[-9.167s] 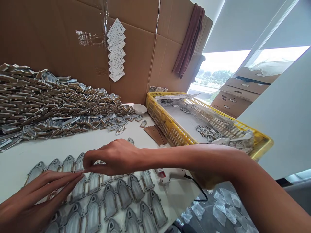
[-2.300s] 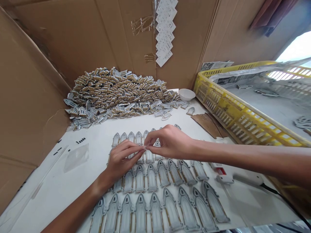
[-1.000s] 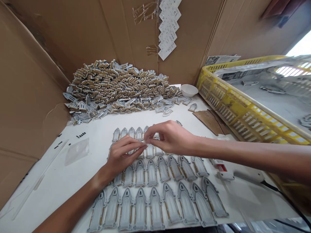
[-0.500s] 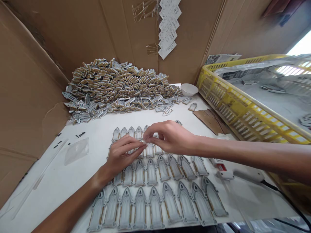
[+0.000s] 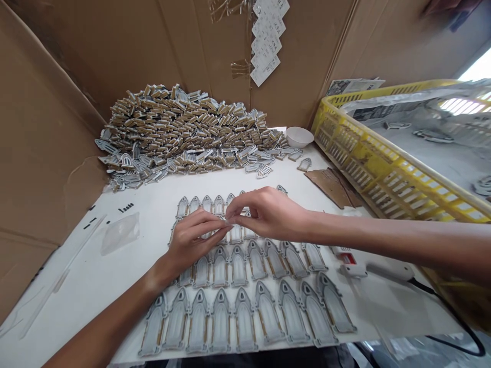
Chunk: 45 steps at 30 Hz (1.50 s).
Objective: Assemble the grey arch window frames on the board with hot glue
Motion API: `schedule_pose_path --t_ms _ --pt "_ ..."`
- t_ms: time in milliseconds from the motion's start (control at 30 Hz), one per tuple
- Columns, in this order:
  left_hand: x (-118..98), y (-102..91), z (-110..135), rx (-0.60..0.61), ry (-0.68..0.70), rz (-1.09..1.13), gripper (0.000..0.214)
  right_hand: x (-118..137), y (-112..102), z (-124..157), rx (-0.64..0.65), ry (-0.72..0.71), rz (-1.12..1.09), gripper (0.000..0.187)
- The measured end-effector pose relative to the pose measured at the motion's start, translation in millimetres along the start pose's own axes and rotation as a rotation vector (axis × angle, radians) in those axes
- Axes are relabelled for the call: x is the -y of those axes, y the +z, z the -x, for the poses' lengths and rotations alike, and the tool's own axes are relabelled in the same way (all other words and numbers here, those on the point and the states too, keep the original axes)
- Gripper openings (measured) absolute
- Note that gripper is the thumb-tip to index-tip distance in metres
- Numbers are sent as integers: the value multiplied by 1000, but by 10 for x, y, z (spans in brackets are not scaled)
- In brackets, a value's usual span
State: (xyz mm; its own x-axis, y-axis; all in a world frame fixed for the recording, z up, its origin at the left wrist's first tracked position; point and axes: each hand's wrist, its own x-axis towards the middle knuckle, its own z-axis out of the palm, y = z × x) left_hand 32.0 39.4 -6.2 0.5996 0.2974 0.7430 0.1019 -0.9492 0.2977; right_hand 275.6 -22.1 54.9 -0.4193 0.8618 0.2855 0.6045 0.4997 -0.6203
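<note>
Several grey arch-shaped window pieces (image 5: 245, 286) lie in rows on the white table (image 5: 95, 276). My left hand (image 5: 194, 240) rests on the middle row, fingers pressed together and pointing right. My right hand (image 5: 264, 212) reaches in from the right and pinches something small and pale at the left fingertips, above the second row. The two hands touch at their fingertips. What they pinch is too small to name.
A big heap of the same pieces (image 5: 184, 133) is piled against the cardboard wall (image 5: 115, 51) at the back. A white bowl (image 5: 299, 136), brown cardboard scraps (image 5: 330, 184), a yellow crate (image 5: 383, 163), a white glue gun (image 5: 368, 266) and a clear plastic bag (image 5: 118, 232) lie around.
Both hands have stayed together over the second row, pinching at the same spot. The view has shifted slightly; nothing else has moved.
</note>
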Motion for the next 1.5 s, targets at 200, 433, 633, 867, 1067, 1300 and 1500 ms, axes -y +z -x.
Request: schedule_pose_path --t_ms 200,433,633,867,1067,1300,1500 --pt "0 3 1 -3 -10 -2 24 -18 12 -10 -42 -29 7 18" --pt "-5 1 -1 1 -6 -1 24 -26 11 -5 -40 -28 -10 15" --pt "5 9 4 -1 6 2 22 -36 20 1 -33 -23 -16 16" --pt "39 16 31 14 25 -1 25 -48 23 -6 -3 -60 -36 17" --pt "56 26 33 34 56 0 25 -83 28 -6 33 -117 -34 17" --pt "59 19 23 40 46 -1 21 -80 -14 -4 118 -152 127 21" --pt "37 13 5 47 31 8 25 -34 -112 -28 161 -168 222 23"
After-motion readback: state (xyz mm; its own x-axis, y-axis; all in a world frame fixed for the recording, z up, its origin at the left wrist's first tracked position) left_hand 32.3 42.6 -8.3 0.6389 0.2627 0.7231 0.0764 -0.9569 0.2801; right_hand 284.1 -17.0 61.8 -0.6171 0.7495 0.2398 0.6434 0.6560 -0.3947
